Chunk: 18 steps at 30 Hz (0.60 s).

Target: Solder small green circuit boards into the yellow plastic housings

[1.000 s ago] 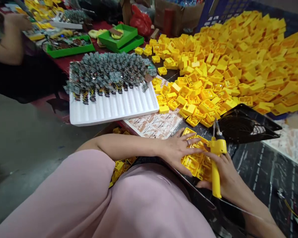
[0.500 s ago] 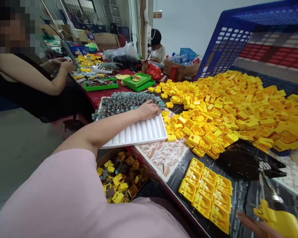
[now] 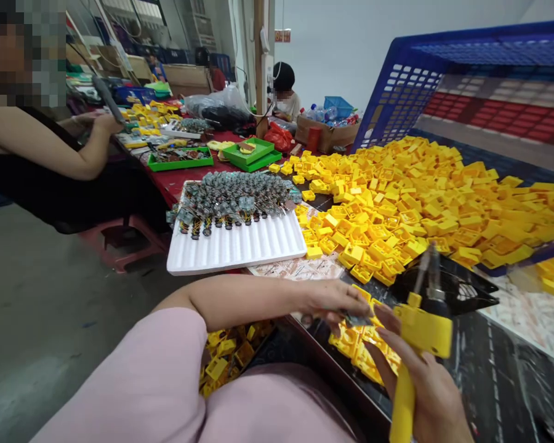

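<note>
My left hand is pinched on a small grey electronic part just above a block of joined yellow plastic housings at the table's near edge. My right hand grips a yellow soldering tool, its metal tip pointing up and away. A white foam tray loaded with several grey circuit parts lies to the left of the hands.
A big heap of yellow housings spills from a tipped blue crate. A black fan sits behind the tool. A box of yellow parts is under the table edge. Another person's arm works at far left.
My left hand came back from the foam tray to the yellow housings, now pinching a grey part. My right hand lifted the soldering tool into view beside it.
</note>
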Each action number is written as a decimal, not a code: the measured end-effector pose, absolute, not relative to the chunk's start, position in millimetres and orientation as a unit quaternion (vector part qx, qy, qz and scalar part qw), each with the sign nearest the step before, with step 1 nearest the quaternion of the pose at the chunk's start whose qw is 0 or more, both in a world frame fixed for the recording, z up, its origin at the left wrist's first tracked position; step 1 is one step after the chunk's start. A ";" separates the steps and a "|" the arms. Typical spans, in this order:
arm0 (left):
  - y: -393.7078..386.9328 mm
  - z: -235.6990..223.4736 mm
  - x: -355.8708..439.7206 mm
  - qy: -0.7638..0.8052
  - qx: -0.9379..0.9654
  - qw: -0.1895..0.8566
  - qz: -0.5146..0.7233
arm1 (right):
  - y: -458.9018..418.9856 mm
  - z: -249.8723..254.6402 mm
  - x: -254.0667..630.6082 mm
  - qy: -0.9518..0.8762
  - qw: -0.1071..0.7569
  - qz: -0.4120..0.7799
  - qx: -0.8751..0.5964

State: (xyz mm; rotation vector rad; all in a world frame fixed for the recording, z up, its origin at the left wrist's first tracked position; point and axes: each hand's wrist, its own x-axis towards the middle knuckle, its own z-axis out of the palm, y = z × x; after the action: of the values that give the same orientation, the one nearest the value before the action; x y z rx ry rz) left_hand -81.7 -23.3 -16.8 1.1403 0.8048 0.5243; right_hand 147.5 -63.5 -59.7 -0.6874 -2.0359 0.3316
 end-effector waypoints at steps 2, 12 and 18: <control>-31.7 -37.6 -65.6 0.310 0.404 0.838 0.197 | -67.4 -53.0 143.5 -0.846 0.456 0.074 -0.266; -68.7 -50.2 -68.1 0.334 0.398 0.754 0.402 | -88.9 -39.1 151.3 -0.776 0.515 -0.102 -0.349; -80.7 -40.6 -39.6 0.329 0.370 0.705 0.508 | -94.6 -47.1 141.3 -0.782 0.519 -0.088 -0.334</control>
State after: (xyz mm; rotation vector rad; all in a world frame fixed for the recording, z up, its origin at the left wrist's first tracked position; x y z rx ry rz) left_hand -39.6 -80.7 -40.6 0.8224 0.7313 1.1297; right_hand 141.3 -94.6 -47.1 -0.8004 -1.8765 -0.2110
